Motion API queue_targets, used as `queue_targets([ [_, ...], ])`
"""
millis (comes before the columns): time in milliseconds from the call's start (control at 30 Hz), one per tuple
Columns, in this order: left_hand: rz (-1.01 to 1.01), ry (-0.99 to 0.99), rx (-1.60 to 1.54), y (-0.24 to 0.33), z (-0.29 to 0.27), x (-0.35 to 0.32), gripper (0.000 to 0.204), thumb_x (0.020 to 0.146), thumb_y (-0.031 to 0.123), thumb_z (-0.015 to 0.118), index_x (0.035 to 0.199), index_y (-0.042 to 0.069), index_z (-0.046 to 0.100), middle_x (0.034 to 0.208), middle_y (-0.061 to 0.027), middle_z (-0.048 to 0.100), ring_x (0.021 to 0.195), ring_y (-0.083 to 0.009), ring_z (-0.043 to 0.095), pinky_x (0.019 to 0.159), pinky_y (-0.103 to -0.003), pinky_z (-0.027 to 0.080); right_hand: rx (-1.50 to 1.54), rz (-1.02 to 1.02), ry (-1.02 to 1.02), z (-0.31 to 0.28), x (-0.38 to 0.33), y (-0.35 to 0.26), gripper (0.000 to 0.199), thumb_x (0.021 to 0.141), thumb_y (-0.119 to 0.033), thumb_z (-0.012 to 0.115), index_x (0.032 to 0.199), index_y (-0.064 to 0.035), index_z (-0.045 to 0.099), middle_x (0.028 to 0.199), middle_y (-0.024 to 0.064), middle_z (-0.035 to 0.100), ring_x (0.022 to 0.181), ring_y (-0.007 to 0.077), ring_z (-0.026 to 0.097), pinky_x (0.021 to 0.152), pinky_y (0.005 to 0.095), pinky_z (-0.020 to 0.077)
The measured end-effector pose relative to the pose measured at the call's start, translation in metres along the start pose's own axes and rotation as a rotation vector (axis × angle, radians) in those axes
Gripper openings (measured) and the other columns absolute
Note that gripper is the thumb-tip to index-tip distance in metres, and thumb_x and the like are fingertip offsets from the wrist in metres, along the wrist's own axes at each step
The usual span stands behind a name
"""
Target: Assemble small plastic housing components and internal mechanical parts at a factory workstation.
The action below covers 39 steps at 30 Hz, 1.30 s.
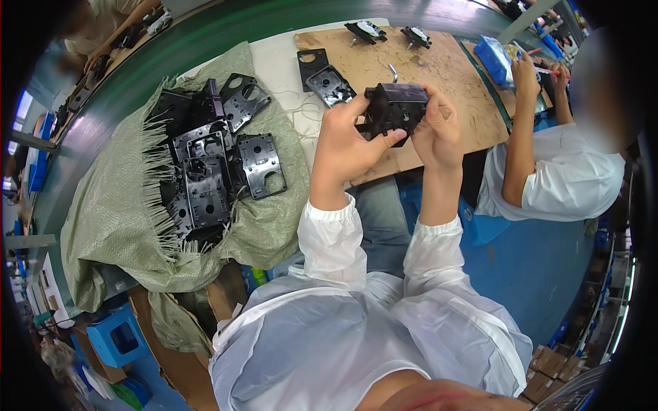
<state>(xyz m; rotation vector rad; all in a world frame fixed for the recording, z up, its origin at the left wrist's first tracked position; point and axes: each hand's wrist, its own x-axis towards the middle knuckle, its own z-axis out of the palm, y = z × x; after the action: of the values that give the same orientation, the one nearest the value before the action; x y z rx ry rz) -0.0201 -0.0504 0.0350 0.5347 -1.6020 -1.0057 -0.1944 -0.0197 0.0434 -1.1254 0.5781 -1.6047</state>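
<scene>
Between my two hands is a black plastic housing (396, 109), held up over the near part of a brown board. My left hand (348, 145) grips its left side, with the thumb along the lower edge. The fingers of my right hand (439, 130) wrap round its right side. Just left of it, a black plate with a round hole (331, 85) lies at the board's edge, partly over another black plate (313, 66). A small bent metal piece (393, 72) shows just behind the housing.
An open woven sack (116, 219) at left holds several black plastic plates (205, 188). Two black-and-white assemblies (367, 31) sit at the far side of the brown board (459, 75). At right a co-worker (548, 171) works beside a blue bin (493, 60). A green conveyor belt (226, 31) runs behind.
</scene>
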Motion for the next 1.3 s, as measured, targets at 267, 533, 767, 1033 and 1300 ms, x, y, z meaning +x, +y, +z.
queue_targets([
  [267,0.044,0.697,0.079,-0.019,-0.004,0.007,0.032,0.087,0.001,0.06,0.118,-0.005,0.054,0.109,-0.0132,0.064,0.1,-0.0197,0.06,0.089,-0.03,0.046,-0.139,0.236,0.227,-0.004,0.195,0.035,0.042,0.099,-0.029,0.056,0.127,0.0014,0.054,0.126,0.0123,0.06,0.111,0.0201,0.06,0.095,0.0352,0.0474],
  [533,-0.084,0.813,-0.208,-0.015,-0.007,0.008,0.01,0.089,-0.001,0.055,0.099,-0.003,0.057,0.089,-0.0047,0.058,0.081,-0.0106,0.053,0.076,-0.024,0.043,-0.543,0.278,0.414,-0.007,0.352,0.171,0.034,0.092,-0.028,0.068,0.109,0.0012,0.065,0.093,0.0128,0.068,0.077,0.0217,0.064,0.065,0.0346,0.0509],
  [767,-0.233,0.608,0.704,-0.029,-0.01,0.012,0.028,0.078,0.01,0.07,0.103,0.002,0.061,0.103,-0.0112,0.059,0.094,-0.0256,0.056,0.084,-0.037,0.043,-1.176,0.154,0.422,-0.011,0.354,0.187,0.056,0.084,-0.01,0.06,0.136,0.0046,0.045,0.104,0.0249,0.065,0.084,0.028,0.066,0.063,0.0375,0.052],
  [1033,-0.318,0.239,1.089,-0.039,0.005,0.005,0.059,0.063,0.028,0.087,0.112,0.006,0.064,0.126,-0.0142,0.052,0.112,-0.0316,0.051,0.093,-0.047,0.034,-1.026,0.3,-0.261,0.037,0.184,0.033,0.046,0.095,-0.015,0.056,0.137,0.001,0.047,0.128,0.015,0.059,0.107,0.019,0.061,0.09,0.0308,0.0506],
  [1300,-0.208,0.216,0.312,-0.013,0.033,0.022,0.037,0.068,0.027,0.081,0.098,0.006,0.072,0.115,-0.0121,0.067,0.108,-0.0267,0.062,0.099,-0.044,0.034,-0.28,0.378,0.205,-0.023,0.051,0.017,0.042,0.097,-0.024,0.057,0.13,0.0023,0.054,0.109,0.0116,0.066,0.086,0.0167,0.066,0.076,0.0284,0.0555],
])
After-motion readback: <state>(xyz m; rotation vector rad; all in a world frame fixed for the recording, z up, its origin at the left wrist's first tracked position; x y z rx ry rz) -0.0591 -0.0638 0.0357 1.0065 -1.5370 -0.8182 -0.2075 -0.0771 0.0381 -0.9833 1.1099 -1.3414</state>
